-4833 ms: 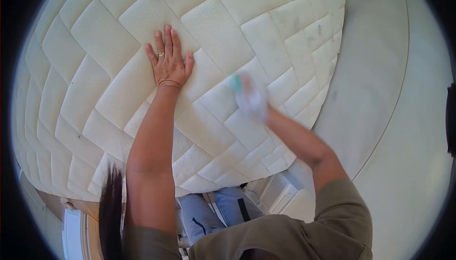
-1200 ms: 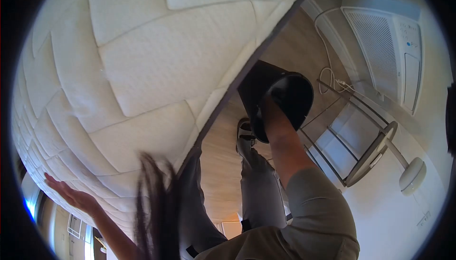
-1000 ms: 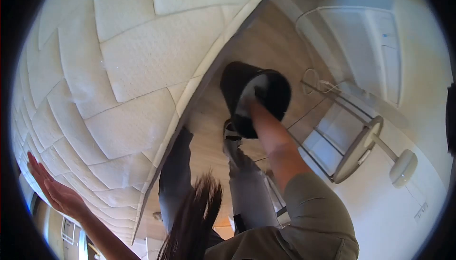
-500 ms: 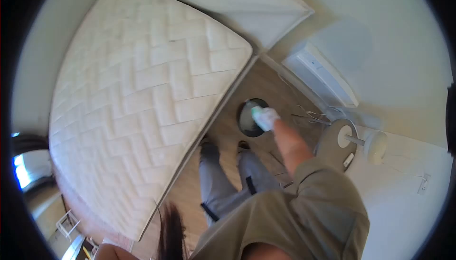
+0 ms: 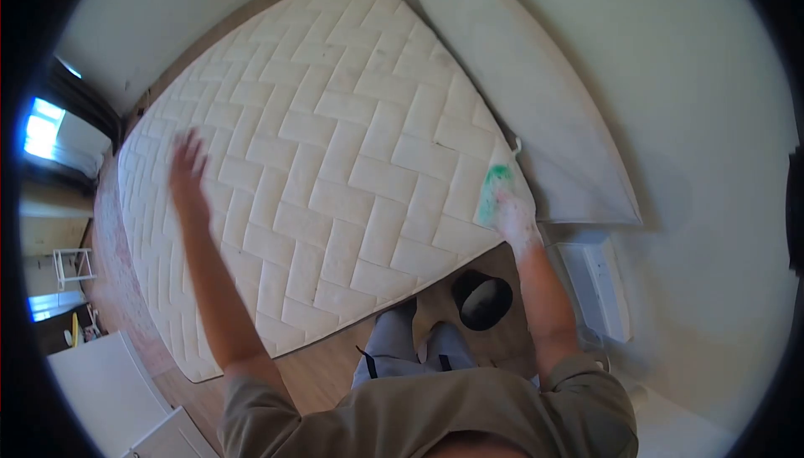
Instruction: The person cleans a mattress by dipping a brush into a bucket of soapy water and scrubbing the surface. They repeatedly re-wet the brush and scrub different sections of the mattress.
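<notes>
My right hand (image 5: 513, 217), coated in white foam, grips what looks like a green sponge (image 5: 498, 177), sudsy and slightly blurred. It is at the near right corner of the white quilted mattress (image 5: 335, 165). My left hand (image 5: 188, 159) is raised over the mattress's left part, fingers spread, holding nothing. On the floor below my right hand stands a dark round bucket (image 5: 481, 301) with a greyish surface inside.
A pale upholstered headboard (image 5: 536, 90) stands behind the mattress along the wall. A white wall-side heater-like unit (image 5: 599, 286) is at the right. White cabinets (image 5: 113, 391) and a white rack (image 5: 75, 267) are at the left.
My right hand has gone from the bucket up to the mattress corner with the green sponge. My left arm has come into view over the mattress, and the view has turned left.
</notes>
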Available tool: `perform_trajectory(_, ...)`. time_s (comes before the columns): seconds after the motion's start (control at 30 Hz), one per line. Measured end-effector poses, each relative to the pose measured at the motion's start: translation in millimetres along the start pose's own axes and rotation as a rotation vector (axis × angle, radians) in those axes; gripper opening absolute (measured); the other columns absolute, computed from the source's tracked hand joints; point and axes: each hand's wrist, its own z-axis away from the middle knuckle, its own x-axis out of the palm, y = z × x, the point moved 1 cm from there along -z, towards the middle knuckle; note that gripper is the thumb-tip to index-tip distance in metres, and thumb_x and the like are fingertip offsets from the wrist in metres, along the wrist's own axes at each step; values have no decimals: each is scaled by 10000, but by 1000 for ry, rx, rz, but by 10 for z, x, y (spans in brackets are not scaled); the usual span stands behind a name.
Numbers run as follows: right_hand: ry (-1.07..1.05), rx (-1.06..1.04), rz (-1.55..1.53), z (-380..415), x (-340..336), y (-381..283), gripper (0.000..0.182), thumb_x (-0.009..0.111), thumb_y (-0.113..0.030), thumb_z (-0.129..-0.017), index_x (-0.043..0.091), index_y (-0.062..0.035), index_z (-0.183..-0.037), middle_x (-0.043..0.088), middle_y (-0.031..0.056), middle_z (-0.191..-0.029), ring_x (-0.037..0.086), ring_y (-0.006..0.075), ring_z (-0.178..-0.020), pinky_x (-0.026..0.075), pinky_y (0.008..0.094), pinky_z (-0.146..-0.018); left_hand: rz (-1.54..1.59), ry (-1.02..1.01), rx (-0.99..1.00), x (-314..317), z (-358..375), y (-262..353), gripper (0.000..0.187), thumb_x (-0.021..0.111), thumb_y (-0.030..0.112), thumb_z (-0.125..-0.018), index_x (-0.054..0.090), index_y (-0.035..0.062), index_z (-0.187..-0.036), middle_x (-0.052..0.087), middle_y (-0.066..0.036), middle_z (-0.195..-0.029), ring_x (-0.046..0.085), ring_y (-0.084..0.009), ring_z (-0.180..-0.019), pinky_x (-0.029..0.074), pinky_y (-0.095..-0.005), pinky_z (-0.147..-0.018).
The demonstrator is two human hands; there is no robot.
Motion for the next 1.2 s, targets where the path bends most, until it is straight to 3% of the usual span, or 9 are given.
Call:
perform_trajectory(0.33, -56, -88, 687, -2119, 2205, -441, 411, 489, -415, -857, 590, -38, -988, 602, 112, -877, 562, 213, -796, 440, 346, -719, -1042, -50, -602, 192, -464, -3511, 682, 486, 416, -854, 261, 18, -1359, 395, -158, -1342, 361, -329, -1240, 295, -385, -1012)
perform_trajectory(0.4, -96, -689, 895, -2933, 2485, -259, 410, 459, -419, -856, 591, -39, -935, 596, 145, -797, 556, 278, -746, 429, 383, -686, -1354, -1, -706, 254, -582, -3620, 722, 423, 457, -869, 155, 42, -1395, 278, -135, -1417, 257, -361, -1292, 242, -489, -1024)
perform_trajectory(0.53, -199, -656, 1191, -3410, 3444, -244, 275, 500, -316, -849, 588, -64, -916, 593, 109, -829, 546, 253, -763, 442, 363, -672, -1559, 85, -747, -62, -563, -4379, 731, 326, 513, -882, 87, 67, -1410, 144, -102, -1467, 130, -380, -1330, 152, -552, -1036)
perform_trajectory(0.7, -66, -1453, 1521, -4200, 4056, 980, 199, 482, -222, -805, 580, -82, -907, 603, 168, -855, 569, 342, -819, 448, 421, -751, -1542, 304, -562, -61, -412, -4805, 677, 226, 501, -904, 102, 72, -1411, 80, -89, -1480, 58, -351, -1348, 48, -486, -1073)
perform_trajectory(0.87, -357, -1270, 1984, -5223, 3769, 397, 354, 494, -278, -810, 555, -101, -1110, 592, 121, -1043, 550, 302, -993, 440, 410, -812, -1565, 320, -498, -36, -311, -4897, 657, 236, 463, -908, 111, 56, -1407, 85, -101, -1478, 54, -348, -1348, 34, -478, -1075)
perform_trajectory(0.93, -46, -281, 1792, -5648, 4381, -599, 392, 436, -291, -844, 523, -44, -1136, 563, 144, -1114, 519, 310, -1049, 404, 440, -875, -1573, 362, -487, -83, -375, -4936, 649, 241, 445, -909, 111, 48, -1406, 83, -105, -1478, 49, -351, -1348, 30, -483, -1072)
perform_trajectory(0.97, -70, -288, 1790, -5762, 4378, -547, 392, 436, -291, -844, 523, -44, -1136, 563, 144, -1114, 519, 310, -1049, 404, 440, -875, -1569, 366, -449, -90, -381, -4963, 647, 249, 429, -907, 109, 40, -1404, 80, -109, -1478, 41, -357, -1347, 24, -489, -1070)
perform_trajectory(1.1, 133, -1737, 2384, -5588, 3793, 209, 488, 448, -290, -839, 413, 13, -1220, 433, 235, -1249, 380, 407, -1168, 269, 501, -992, -1513, 351, -469, -43, -371, -4943, 641, 240, 407, -907, 90, 31, -1404, 47, -102, -1481, 14, -353, -1350, 2, -490, -1068)
perform_trajectory(1.2, -156, -814, 1741, -3994, 4430, 960, 343, 552, -256, -757, 531, -48, -1029, 543, 207, -1047, 517, 330, -1034, 413, 440, -878, -1527, 349, -470, -57, -353, -4926, 640, 224, 418, -912, 71, 43, -1408, 33, -89, -1484, 4, -339, -1353, -3, -479, -1071)
